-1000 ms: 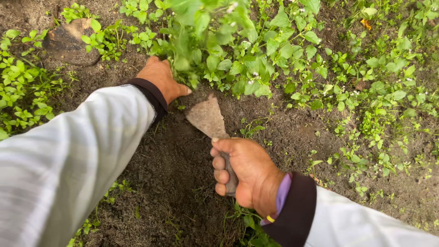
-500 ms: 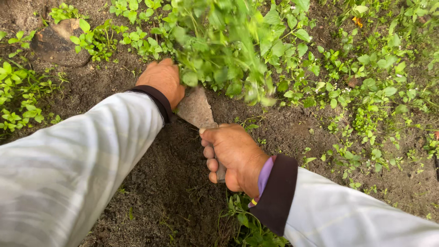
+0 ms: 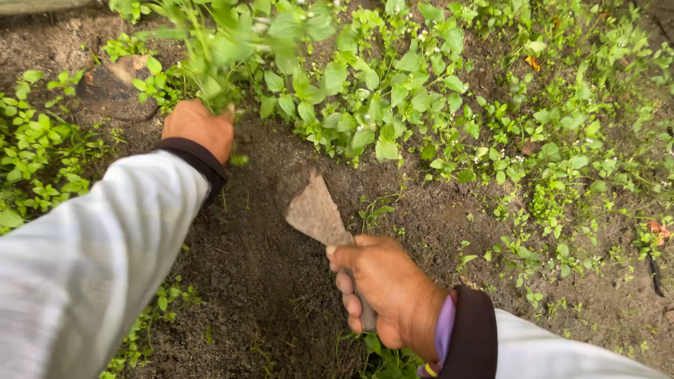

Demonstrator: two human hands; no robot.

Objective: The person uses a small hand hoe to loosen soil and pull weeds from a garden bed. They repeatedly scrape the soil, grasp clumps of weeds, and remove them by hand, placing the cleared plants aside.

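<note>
As my left hand [image 3: 196,128] lifts a fistful of leafy weed [image 3: 225,49] toward the bed's top-left corner, clear of the soil [image 3: 260,267] it sat in 1 s ago, my right hand [image 3: 382,291], fist closed round the handle, draws the trowel blade [image 3: 312,207] back w/ its tip at the loosened patch.

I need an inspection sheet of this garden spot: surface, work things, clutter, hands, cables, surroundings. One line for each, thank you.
Surface: dark bare soil, loose and crumbly.
Work things: flat trowel, blade soiled, tip at the soil; weed bunch, blurred.
Clutter: stone at upper left, partly in the soil.
Hands: left hand closed on the weed bunch; right hand closed on the trowel handle.
Cables: nothing seen.
Surroundings: low green plants with tiny white flowers above and right; small seedlings at left.
</note>
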